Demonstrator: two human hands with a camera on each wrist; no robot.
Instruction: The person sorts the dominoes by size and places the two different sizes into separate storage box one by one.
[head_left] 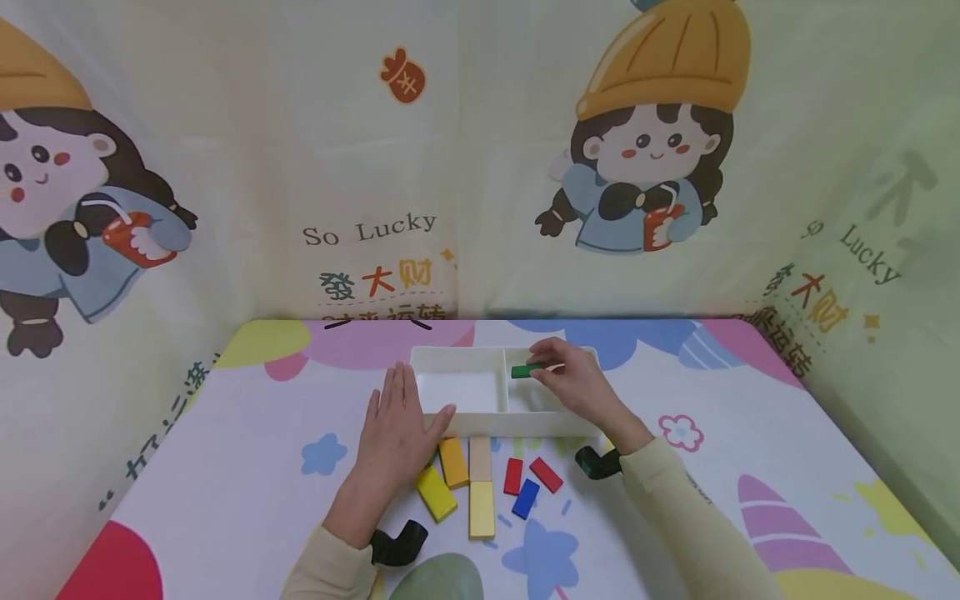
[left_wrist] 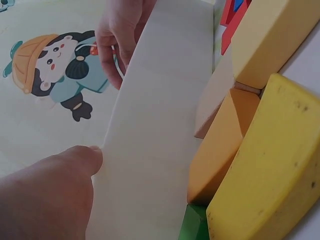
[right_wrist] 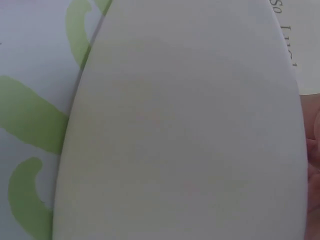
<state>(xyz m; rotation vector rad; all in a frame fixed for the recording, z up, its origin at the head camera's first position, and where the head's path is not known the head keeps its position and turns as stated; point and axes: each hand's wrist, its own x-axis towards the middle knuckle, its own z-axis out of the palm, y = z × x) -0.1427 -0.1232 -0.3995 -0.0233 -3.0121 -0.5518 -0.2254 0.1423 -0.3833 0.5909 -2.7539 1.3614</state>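
A white two-compartment tray (head_left: 459, 424) lies across the table in front of me. My left hand (head_left: 393, 429) rests against its left end, fingers extended, the thumb at the front rim. Between thumb and fingers my right hand (head_left: 573, 383) pinches a small green block (head_left: 522, 372) over the right compartment. In the left wrist view, the left thumb (left_wrist: 75, 162) touches the tray's rim and the right hand (left_wrist: 120, 37) shows beyond it. The tray's wall (right_wrist: 180, 125) fills most of the right wrist view, hiding the green block there.
Before the tray lie a yellow block (head_left: 436, 493), an orange block (head_left: 453, 462), a tan block (head_left: 480, 458) and a pale yellow block (head_left: 482, 510). Right of them are two red blocks (head_left: 513, 476) and a blue block (head_left: 526, 499). Another green block (left_wrist: 195, 223) is partly hidden.
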